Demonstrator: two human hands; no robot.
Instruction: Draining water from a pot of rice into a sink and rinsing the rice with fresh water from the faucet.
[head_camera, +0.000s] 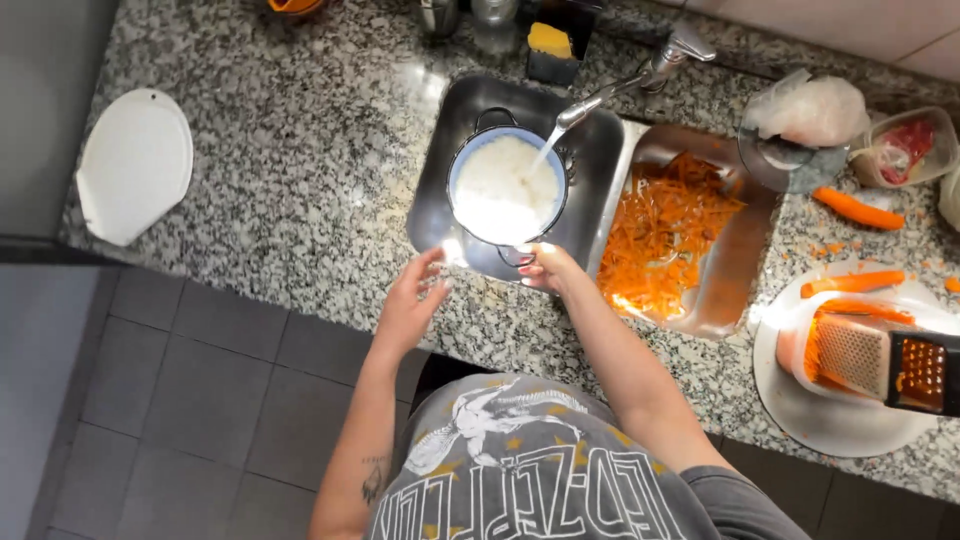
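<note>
Head view looks down on a speckled granite counter above a grey tiled floor. Far left on the counter lies a white oval board. Next comes the left hand, fingers spread apart and holding nothing, hovering at the counter edge just beside the sink's near left corner. In the sink stands a blue-rimmed pot full of cloudy white water and what looks like rice, with a thin stream falling into it from the tap. The right hand is clamped on the pot's near handle at the sink's front edge. Behind the sink, a yellow sponge sits in a dark holder. Right of the sink, a steel tray holds a heap of grated carrot. Further right lie a crumpled plastic bag, a clear tub with something red inside, and a whole carrot. Nearest right, a white plate carries a box grater lying on its side among carrot pieces.
</note>
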